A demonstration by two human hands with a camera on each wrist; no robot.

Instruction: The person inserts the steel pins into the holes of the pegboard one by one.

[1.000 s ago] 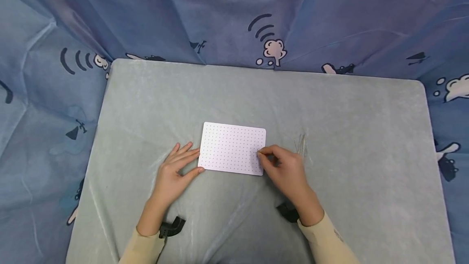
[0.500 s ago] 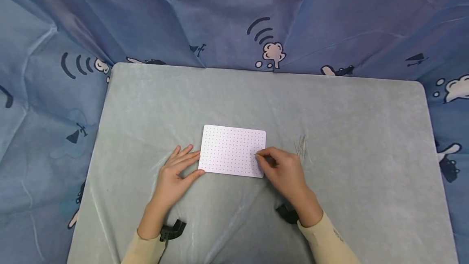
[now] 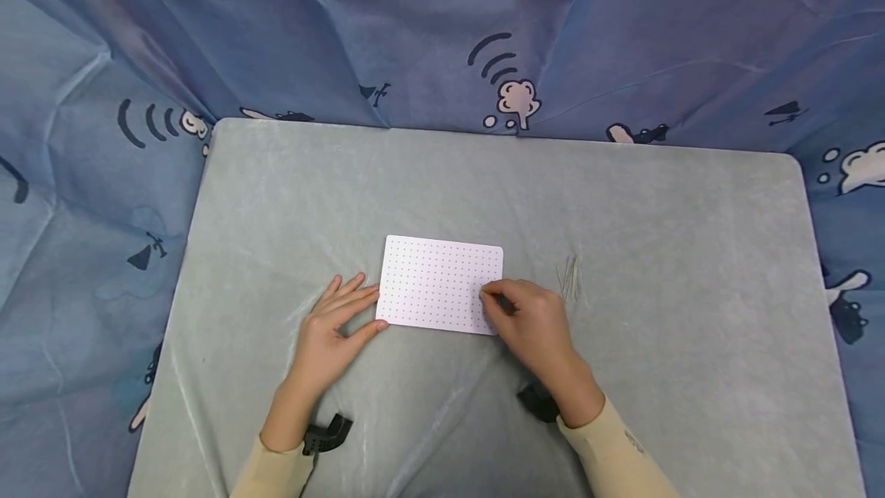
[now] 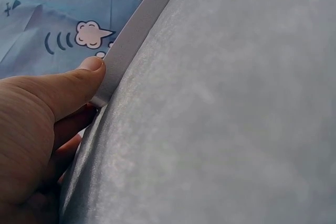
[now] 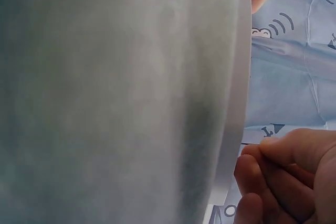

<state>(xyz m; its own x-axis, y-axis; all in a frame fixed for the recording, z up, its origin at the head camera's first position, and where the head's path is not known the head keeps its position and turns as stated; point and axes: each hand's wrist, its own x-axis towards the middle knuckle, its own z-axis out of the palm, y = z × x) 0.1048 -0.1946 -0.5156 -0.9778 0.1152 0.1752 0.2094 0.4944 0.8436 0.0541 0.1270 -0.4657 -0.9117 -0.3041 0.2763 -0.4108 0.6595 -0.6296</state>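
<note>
A white board (image 3: 432, 283) with a grid of small holes lies flat on the table; the wrist views show its thick edge. My left hand (image 3: 328, 333) rests at its left side, fingers fairly straight, with thumb and fingertips touching the edge near the front left corner. Over the right part of the board, my right hand (image 3: 535, 321) pinches a thin needle (image 5: 250, 144) between thumb and index finger. Only a short bit of the needle shows in the right wrist view. Several thin metal needles (image 3: 570, 279) lie in a loose bunch right of the board.
The table (image 3: 691, 290) has a grey cloth cover with creases near the front. A blue printed curtain (image 3: 429, 44) stands along the back and sides. Black wrist mounts (image 3: 327, 434) sit under both forearms.
My right hand has shifted slightly left over the board, still pinching the needle. The left hand keeps its place at the board's left edge.
</note>
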